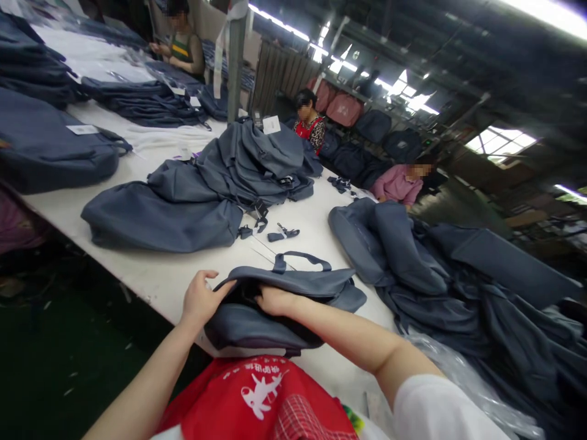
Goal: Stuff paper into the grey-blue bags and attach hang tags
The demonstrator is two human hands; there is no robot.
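Note:
A blue-grey bag (266, 327) lies at the table's front edge, its mouth open toward me and a loop handle standing at its far side. My left hand (202, 299) pinches the left end of the bag's opening between thumb and fingers. Inside the mouth is my right hand (274, 300); its fingertips are hidden in the dark interior, so what they hold cannot be made out. Just beyond the handle, a small dark strap piece (283, 234) rests on the white table (302, 220).
Piled blue-grey bags (165, 214) lie beyond to the left, and another heap (458, 281) covers the right side. Clear plastic (472, 373) is at the lower right. A metal post (235, 67) rises behind. Several people sit or stand farther back, one in a pink top (397, 183).

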